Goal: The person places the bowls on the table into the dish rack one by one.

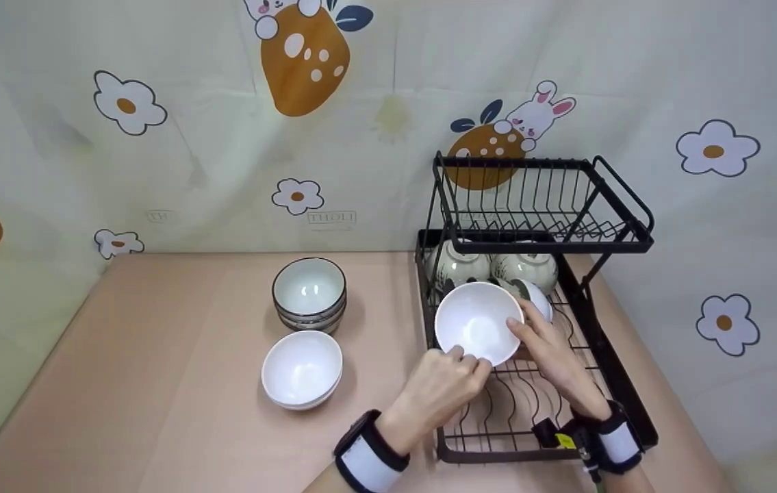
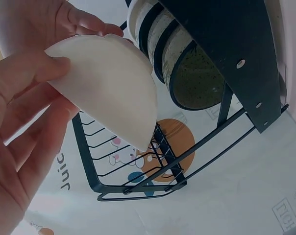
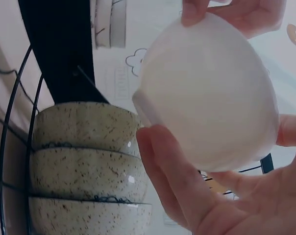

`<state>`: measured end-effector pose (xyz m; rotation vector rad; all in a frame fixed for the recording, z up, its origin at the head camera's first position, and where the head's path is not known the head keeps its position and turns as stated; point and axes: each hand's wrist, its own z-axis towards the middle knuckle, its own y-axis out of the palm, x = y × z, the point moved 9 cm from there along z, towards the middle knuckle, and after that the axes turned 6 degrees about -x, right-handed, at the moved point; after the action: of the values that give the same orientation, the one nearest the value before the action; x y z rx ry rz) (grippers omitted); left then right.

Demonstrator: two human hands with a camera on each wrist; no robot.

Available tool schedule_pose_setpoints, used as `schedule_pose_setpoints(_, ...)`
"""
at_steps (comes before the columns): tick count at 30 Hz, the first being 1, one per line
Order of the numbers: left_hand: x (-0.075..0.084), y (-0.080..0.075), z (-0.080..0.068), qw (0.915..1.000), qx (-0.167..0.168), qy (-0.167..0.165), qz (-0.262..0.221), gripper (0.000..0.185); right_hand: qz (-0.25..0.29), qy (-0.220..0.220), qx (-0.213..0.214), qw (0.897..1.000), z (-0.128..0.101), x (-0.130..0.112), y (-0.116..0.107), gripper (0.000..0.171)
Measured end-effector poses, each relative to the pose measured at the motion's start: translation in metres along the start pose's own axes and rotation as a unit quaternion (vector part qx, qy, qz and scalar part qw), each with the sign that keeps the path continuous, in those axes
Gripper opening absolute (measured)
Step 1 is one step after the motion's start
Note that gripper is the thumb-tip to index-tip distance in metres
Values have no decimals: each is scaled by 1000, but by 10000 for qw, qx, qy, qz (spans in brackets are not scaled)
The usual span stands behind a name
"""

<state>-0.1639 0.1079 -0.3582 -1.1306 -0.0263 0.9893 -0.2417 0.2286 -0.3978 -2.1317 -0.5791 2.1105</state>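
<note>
We note speckled bowls (image 3: 89, 174) in the rack (image 1: 600, 335); left hand (image 1: 441, 383) and right hand (image 1: 554, 352) grip a smooth white bowl (image 1: 476, 318).

Bowl (image 1: 476, 315) between fingers (image 1: 530, 333), above rack (image 1: 484, 455). Left of fingers: near stack (image 1: 302, 373), far stack (image 1: 309, 294) behind it. Beyond fingers: other bowls (image 1: 525, 269), inside rack.
</note>
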Motion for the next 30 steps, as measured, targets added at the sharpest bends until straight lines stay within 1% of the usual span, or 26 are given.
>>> schedule_pose_setpoints(3,-1,0,1,9999,-8,-61,-85,13,305,97,-49,9995,0,1,-2,49)
schedule_pose_setpoints(7,-1,-2,2,9996,42,-147,-252,17,400,131,50,9991,-2,1,-11,48)
schedule_pose_setpoints(10,-1,-3,4,9993,80,-158,-327,25,328,110,204,9992,-4,-1,-23,47)
schedule_pose_setpoints(14,1,-3,4,9993,48,-114,-341,37,172,45,330,9993,-7,-4,-37,48)
schedule_pose_setpoints(17,0,-2,3,9993,-50,-149,-342,41,23,37,514,9987,-10,-4,-50,50)
schedule_pose_setpoints(19,-3,0,2,9989,-151,-225,-373,40,-142,44,723,9973,-13,-4,-61,52)
schedule_pose_setpoints(21,-4,4,2,9984,-299,-314,-373,35,-376,69,942,9948,-16,-4,-73,56)
schedule_pose_setpoints(23,-6,8,2,9971,-516,-395,-401,32,-563,76,1151,9917,-19,-4,-84,58)
schedule_pose_setpoints(26,-5,18,0,9929,-994,-470,-450,33,-774,56,1507,9855,-22,-4,-99,59)
schedule_pose_setpoints(28,-5,24,-3,9884,-1351,-510,-467,34,-1002,63,1797,9786,-25,-4,-107,57)
schedule_pose_setpoints(30,-4,30,-6,9821,-1744,-532,-467,34,-1405,108,2154,9663,-27,-3,-115,54)
